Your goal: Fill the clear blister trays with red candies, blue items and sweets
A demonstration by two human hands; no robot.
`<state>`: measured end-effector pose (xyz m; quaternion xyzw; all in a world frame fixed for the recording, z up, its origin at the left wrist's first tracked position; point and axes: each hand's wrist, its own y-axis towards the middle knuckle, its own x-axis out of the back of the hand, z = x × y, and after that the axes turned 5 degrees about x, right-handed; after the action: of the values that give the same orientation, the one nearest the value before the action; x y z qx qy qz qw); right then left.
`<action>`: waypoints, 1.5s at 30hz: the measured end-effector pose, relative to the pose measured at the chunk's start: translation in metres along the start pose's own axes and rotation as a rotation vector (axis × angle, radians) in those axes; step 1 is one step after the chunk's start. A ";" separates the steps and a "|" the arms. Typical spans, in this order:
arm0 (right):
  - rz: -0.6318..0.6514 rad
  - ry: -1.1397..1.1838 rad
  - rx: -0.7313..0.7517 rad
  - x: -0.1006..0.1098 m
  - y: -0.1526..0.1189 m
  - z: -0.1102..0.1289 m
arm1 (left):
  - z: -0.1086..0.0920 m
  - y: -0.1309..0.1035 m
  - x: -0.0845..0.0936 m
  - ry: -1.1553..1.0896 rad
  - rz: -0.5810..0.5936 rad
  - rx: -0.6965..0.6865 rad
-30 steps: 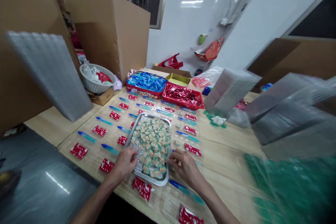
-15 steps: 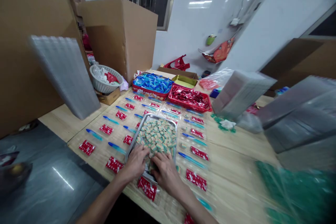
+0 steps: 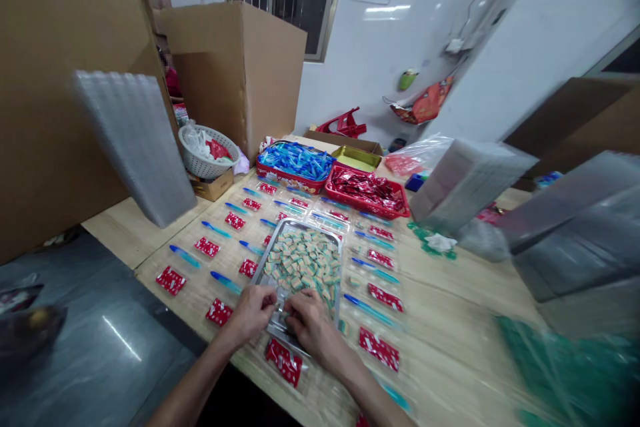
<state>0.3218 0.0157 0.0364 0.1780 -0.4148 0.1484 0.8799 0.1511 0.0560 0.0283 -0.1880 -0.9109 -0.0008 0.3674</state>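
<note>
Fingers (image 3: pixel 299 305) curl beside pale blocks (image 3: pixel 306 257) (squarish, teal-edged).

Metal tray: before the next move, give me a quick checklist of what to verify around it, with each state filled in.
1. Striped pieces available in the metal tray: ok, a broad layer of them lies in it.
2. Both hands at the tray: ok, the left hand and right hand are at its near end.
3. Piece held in the fingertips: cannot tell, the grip is too small and partly hidden.
4. Laid-out red packets all fully visible: not ok, the tray hides part of one by its far left.
5. Blue pens in the red tin: ok, plenty there.
</note>
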 end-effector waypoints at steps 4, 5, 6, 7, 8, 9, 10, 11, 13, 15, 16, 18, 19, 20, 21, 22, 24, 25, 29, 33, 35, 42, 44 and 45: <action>-0.031 0.028 0.065 -0.010 0.012 0.007 | 0.001 -0.004 0.007 -0.015 0.031 -0.021; -0.034 0.033 0.072 -0.013 0.014 0.008 | 0.002 -0.005 0.007 -0.002 0.044 -0.033; -0.035 0.039 0.076 -0.016 0.015 0.008 | 0.004 -0.007 0.007 0.017 0.053 -0.047; -0.036 0.046 0.078 -0.018 0.016 0.008 | 0.005 -0.008 0.007 0.038 0.053 -0.059; -0.036 0.054 0.080 -0.019 0.016 0.007 | 0.006 -0.009 0.006 0.055 0.043 -0.069; -0.039 0.060 0.078 -0.019 0.016 0.005 | 0.007 -0.010 0.004 0.069 0.025 -0.075; -0.050 0.063 0.069 -0.018 0.015 0.003 | 0.008 -0.010 0.003 0.080 0.005 -0.073; -0.064 0.059 0.056 -0.015 0.015 0.000 | 0.009 -0.011 0.001 0.090 -0.009 -0.067; -0.093 0.026 0.015 -0.007 0.016 -0.006 | 0.009 -0.011 -0.001 0.097 -0.024 -0.055; -0.081 -0.030 -0.009 0.004 0.019 -0.012 | 0.008 -0.010 -0.002 0.095 -0.026 -0.050; -0.051 -0.059 -0.005 0.009 0.021 -0.015 | 0.008 -0.010 -0.002 0.093 -0.026 -0.051; 0.041 -0.118 0.023 0.016 0.025 -0.017 | 0.007 -0.009 -0.002 0.087 -0.038 -0.053; 0.087 -0.149 0.044 0.018 0.027 -0.017 | 0.007 -0.009 -0.001 0.087 -0.049 -0.054; 0.125 -0.180 0.064 0.020 0.028 -0.017 | 0.007 -0.009 -0.001 0.089 -0.060 -0.056; 0.155 -0.207 0.083 0.020 0.030 -0.016 | 0.007 -0.009 0.000 0.097 -0.069 -0.061; 0.176 -0.231 0.097 0.021 0.031 -0.015 | 0.007 -0.009 0.000 0.112 -0.072 -0.065; 0.203 -0.260 0.110 0.020 0.033 -0.014 | 0.009 -0.010 0.000 0.151 -0.060 -0.076; 0.213 -0.267 0.111 0.020 0.034 -0.014 | 0.010 -0.010 0.000 0.167 -0.052 -0.082; 0.232 -0.269 0.108 0.020 0.036 -0.013 | 0.011 -0.012 0.001 0.171 -0.038 -0.118; 0.234 -0.255 0.121 0.019 0.037 -0.013 | 0.009 -0.015 0.002 0.157 -0.032 -0.128; 0.216 -0.223 0.123 0.018 0.038 -0.015 | 0.009 -0.016 0.003 0.152 -0.033 -0.131; 0.184 -0.106 0.055 0.015 0.034 -0.022 | 0.009 -0.018 0.004 0.112 -0.024 -0.132; 0.177 -0.074 0.052 0.019 0.036 -0.021 | 0.009 -0.019 0.005 0.097 -0.019 -0.137; 0.182 -0.061 0.057 0.021 0.037 -0.020 | 0.009 -0.019 0.006 0.088 -0.018 -0.139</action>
<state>0.3332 0.0601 0.0481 0.1688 -0.4515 0.2340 0.8443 0.1351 0.0414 0.0285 -0.2046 -0.8933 -0.0758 0.3930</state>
